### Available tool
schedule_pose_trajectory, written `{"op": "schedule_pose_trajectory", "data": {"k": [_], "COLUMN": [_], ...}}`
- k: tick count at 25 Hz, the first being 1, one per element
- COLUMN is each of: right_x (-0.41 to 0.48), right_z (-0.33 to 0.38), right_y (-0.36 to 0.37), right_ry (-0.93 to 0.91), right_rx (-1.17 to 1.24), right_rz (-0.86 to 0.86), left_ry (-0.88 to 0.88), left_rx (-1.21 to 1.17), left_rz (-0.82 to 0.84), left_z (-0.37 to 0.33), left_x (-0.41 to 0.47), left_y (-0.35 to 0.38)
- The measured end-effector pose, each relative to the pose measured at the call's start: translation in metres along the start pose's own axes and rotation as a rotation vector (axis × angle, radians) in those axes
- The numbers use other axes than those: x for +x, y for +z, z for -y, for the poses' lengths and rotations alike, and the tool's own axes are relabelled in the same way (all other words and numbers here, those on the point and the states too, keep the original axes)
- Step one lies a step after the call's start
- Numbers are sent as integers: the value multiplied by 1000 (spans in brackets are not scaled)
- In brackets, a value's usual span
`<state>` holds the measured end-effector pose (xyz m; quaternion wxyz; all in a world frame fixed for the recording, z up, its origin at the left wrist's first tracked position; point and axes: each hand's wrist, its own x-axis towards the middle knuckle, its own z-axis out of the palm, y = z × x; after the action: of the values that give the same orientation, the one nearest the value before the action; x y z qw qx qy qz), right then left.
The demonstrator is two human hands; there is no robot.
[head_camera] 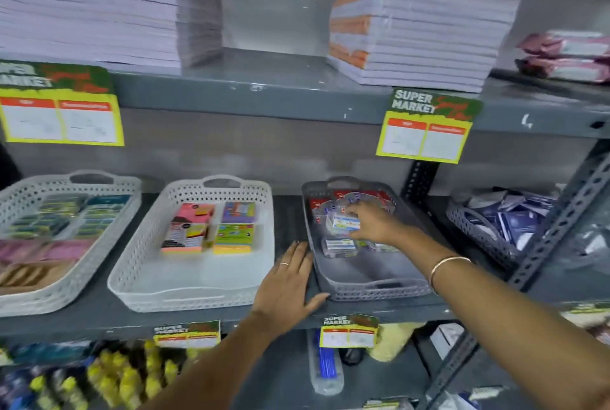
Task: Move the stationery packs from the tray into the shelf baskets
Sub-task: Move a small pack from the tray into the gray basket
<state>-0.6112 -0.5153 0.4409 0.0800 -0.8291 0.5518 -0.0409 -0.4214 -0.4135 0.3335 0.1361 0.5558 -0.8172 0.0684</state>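
Note:
A grey perforated basket (369, 290) stands on the middle shelf, right of centre. My right hand (373, 223) reaches into it and pinches a small clear pack with a white and blue label (343, 223). Another clear pack (340, 246) lies below it in the basket, and red-backed packs (363, 198) lie at the rear. My left hand (287, 284) lies flat on the shelf, fingers straight, touching the grey basket's left rim. A white basket (185, 290) to the left holds several colourful sticky-note packs (211, 228).
Another white basket (19, 294) with packs stands at far left; a grey basket (488, 238) of dark blue packets at right. Paper stacks (419, 23) fill the upper shelf. Yellow price tags (425, 135) hang from shelf edges. A slotted upright post (561, 228) rises at right.

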Motion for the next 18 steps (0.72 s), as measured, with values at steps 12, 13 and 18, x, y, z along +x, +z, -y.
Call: {"op": "schedule_pose_trajectory", "data": {"k": [12, 13, 18], "right_x": [-23, -22, -22], "right_z": [-30, -30, -27], "right_y": [65, 66, 66], "right_ry": [19, 18, -13], "right_rx": [51, 53, 85], "right_rz": [221, 228, 250], "left_ry": [-51, -45, -50], "left_rx": [-36, -35, -55], "left_rz": [194, 181, 167], "left_z": [9, 10, 11], "left_x": [-6, -6, -7], "left_y": [60, 61, 63]}}
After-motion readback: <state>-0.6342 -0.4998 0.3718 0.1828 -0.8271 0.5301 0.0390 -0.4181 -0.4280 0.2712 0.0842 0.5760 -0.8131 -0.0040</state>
